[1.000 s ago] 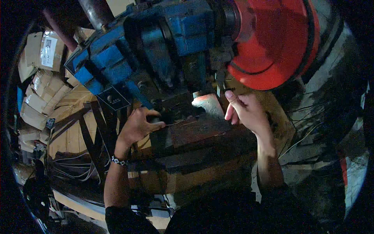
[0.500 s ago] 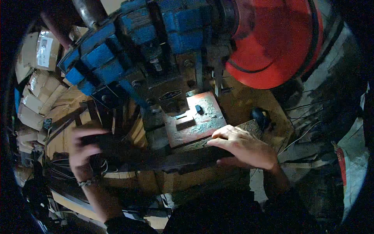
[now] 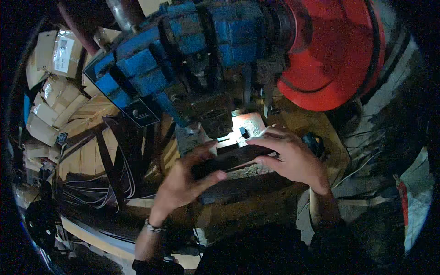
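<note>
A dark, flat strip [image 3: 231,157] spans the space between my two hands, just in front of a brightly lit plate [image 3: 249,123]. My left hand [image 3: 185,181], wearing a bracelet on its wrist, grips the strip's left end between thumb and fingers. The other end sits in my right hand [image 3: 295,156], with the fingers over it and the thumb beneath. A small dark block [image 3: 243,132] rests on the lit plate. Beside it lies a pale, slotted metal piece [image 3: 226,140], partly behind the strip.
A blue machine body [image 3: 188,32] stands beyond the plate, joined to a large red round guard [image 3: 330,55] at right. Cardboard boxes [image 3: 57,103] are piled at far left. Several dark strips [image 3: 107,160] and thin wires lie at left. A dark knob [image 3: 313,143] sits right of my right hand.
My left hand has come in from the left with the dark strip. My right hand, empty before at the plate's near edge, now grips the strip's right end.
</note>
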`<state>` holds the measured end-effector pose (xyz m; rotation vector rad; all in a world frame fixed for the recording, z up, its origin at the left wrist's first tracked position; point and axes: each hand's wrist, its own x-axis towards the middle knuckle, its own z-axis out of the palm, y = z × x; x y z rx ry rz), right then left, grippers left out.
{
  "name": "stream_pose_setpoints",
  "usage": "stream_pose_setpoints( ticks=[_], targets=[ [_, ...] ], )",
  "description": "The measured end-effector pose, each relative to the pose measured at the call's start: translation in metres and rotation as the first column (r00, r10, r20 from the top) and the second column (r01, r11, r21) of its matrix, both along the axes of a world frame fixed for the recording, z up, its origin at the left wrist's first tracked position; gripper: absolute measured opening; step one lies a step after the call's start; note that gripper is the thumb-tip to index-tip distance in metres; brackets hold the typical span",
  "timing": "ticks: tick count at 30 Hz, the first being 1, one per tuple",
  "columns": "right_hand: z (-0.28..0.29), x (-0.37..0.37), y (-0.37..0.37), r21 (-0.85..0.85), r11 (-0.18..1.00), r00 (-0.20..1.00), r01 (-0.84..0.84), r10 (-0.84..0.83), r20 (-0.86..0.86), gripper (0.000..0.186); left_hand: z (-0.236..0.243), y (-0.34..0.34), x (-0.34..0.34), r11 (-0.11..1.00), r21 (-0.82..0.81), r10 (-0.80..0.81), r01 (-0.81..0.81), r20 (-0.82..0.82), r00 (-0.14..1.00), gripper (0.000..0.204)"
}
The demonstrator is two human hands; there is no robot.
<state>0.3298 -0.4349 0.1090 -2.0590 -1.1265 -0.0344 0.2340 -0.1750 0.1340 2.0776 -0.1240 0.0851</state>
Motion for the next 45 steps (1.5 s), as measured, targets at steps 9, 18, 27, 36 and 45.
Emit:
stream_pose_setpoints(
  ticks=[9,18,27,36,45],
  targets=[
    [-0.026,0.016,0.016,-0.185,0.983,0.998,0.019,-0.008,0.059,0.058,0.003,0.055,0.045,0.926,0.365,-0.122,0.097,0.046,0.991,0.032],
    [-0.083,0.019,0.028,-0.229,0.968,0.943,0.097,-0.016,0.333,0.065,-0.021,0.089,0.076,0.988,0.151,0.030,0.031,-0.382,0.924,0.035],
    [-0.059,0.019,0.021,-0.165,0.976,0.942,0.142,-0.082,0.327,0.063,-0.032,0.075,0.078,0.884,0.456,-0.152,0.104,0.070,0.986,0.039],
    [-0.039,0.027,0.006,-0.206,0.965,0.962,0.162,-0.107,0.251,0.032,-0.031,0.074,0.078,0.928,0.353,-0.152,0.117,0.073,0.986,0.035],
    [-0.005,0.035,0.000,0.212,0.846,0.821,0.489,-0.365,-0.439,0.050,-0.033,0.075,0.078,0.877,0.467,-0.128,0.114,-0.002,0.992,0.033]
  ],
)
